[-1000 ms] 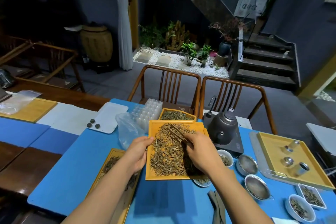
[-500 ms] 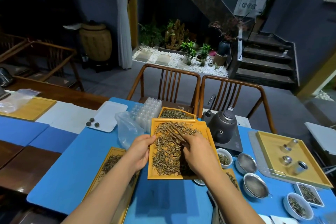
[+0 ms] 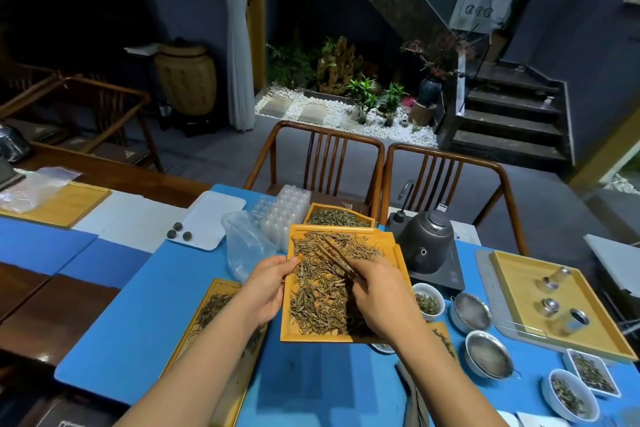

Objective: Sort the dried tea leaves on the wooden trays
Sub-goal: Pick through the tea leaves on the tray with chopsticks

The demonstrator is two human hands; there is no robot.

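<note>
Two hands work over a wooden tray (image 3: 287,336) of dried tea leaves (image 3: 318,302) above the blue tabletop (image 3: 145,315): the left hand (image 3: 266,288) grips its left rim, the right hand (image 3: 381,298) pinches brown tweezers (image 3: 334,256) whose tips lie in the leaves. Beyond, a second leaf tray (image 3: 337,217) sits beside a dark kettle (image 3: 427,241).

Matt wood tray (image 3: 284,319); glossy metal strainers (image 3: 489,352); crinkled plastic bag (image 3: 246,246).

The right hand (image 3: 377,298) covers the near right corner of the orange wooden tray (image 3: 287,333). The left forearm hides much of the long bamboo tray (image 3: 221,288). A white bowl (image 3: 381,347) barely peeks out.
</note>
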